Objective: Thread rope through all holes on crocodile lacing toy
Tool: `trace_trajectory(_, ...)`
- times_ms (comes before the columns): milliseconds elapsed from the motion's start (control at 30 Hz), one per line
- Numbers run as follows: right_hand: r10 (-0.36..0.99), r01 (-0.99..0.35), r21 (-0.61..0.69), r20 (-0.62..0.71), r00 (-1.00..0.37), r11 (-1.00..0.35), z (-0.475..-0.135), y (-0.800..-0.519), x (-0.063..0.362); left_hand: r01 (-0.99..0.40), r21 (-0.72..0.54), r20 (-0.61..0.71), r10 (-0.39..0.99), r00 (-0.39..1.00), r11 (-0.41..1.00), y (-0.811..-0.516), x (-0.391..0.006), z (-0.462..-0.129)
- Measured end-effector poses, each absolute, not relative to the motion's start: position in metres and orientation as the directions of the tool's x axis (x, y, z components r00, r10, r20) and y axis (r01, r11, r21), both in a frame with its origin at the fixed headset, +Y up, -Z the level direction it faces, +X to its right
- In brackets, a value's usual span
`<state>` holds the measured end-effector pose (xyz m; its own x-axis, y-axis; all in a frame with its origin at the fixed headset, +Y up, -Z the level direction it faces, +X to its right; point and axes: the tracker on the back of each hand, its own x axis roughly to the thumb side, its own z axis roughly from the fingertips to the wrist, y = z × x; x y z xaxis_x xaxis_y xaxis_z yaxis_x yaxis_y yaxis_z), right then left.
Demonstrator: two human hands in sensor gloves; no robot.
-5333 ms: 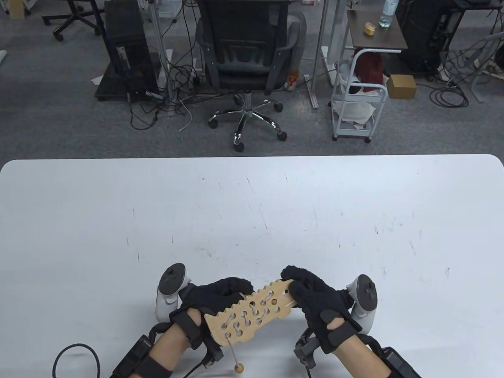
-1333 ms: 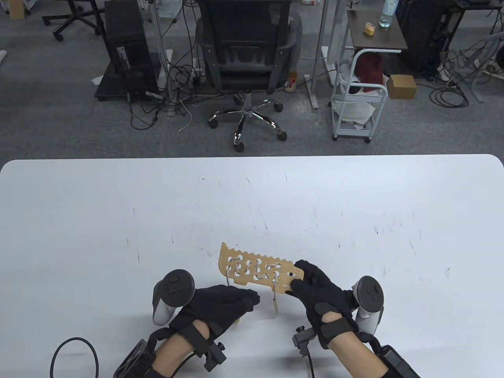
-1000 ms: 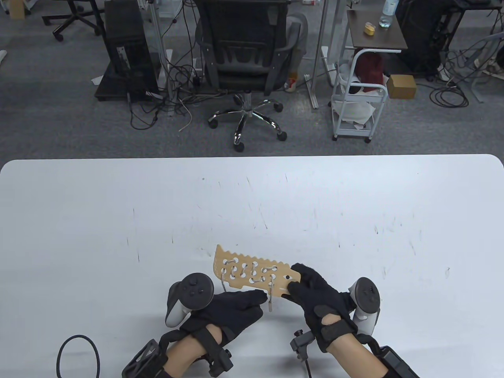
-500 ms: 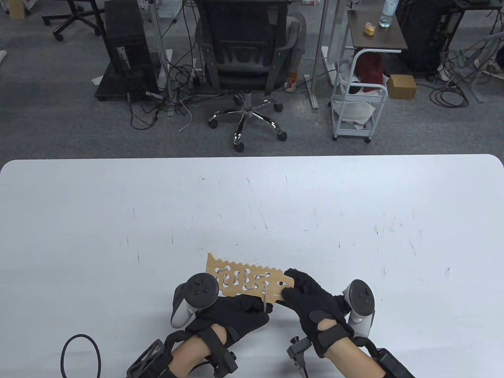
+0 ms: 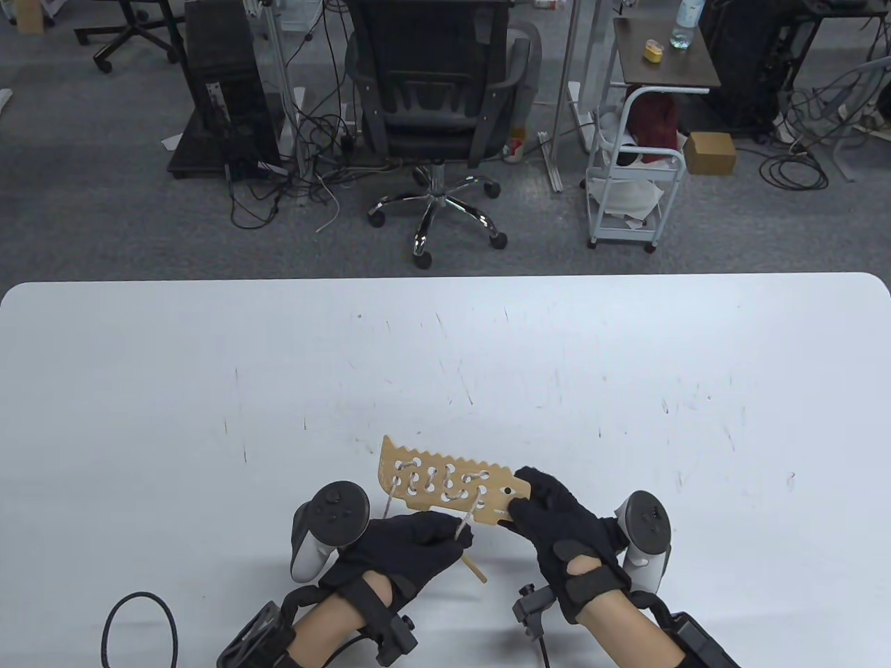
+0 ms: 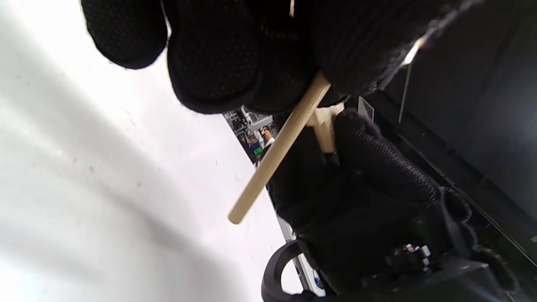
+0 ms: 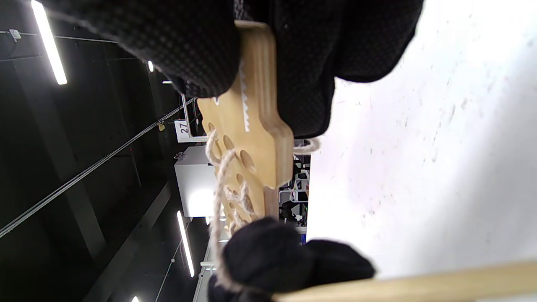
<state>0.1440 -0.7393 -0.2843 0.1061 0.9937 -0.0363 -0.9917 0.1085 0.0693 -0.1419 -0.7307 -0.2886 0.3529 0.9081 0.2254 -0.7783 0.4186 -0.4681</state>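
Tan wooden crocodile lacing board (image 5: 445,480) held above white bench (image 5: 445,362); most holes laced w/ pale rope (image 5: 468,520), few left near right grip (image 5: 550,518), pinching board's end. Left grip (image 5: 411,550) pinches rope by wooden needle (image 5: 475,569).

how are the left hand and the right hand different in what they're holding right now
The left hand grips the wooden needle with the rope running up from it; the right hand pinches the end of the crocodile board. The left hand sits nearer the person, below the board. Both wear black gloves with trackers.
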Motion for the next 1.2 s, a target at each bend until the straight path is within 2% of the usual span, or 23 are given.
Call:
trace_trajectory(600,0.994,-0.995,-0.049,-0.061,0.095,0.092,-0.297,-0.746,0.169,-0.909,-0.269,0.240,0.936,0.257,0.318,-0.702,-0.197,-0.301)
trace_trajectory(933,0.991,-0.991,-0.103,-0.090,0.098,0.089,-0.303,-0.753,0.180,-0.947,-0.164,0.225,0.945,0.236,0.275,-0.696,-0.228,-0.310)
trace_trajectory(1200,0.993,-0.993,-0.095,-0.088,0.078,0.070,-0.303,-0.753,0.178,-0.945,-0.149,0.253,0.935,0.249,0.292,-0.696,-0.226,-0.309)
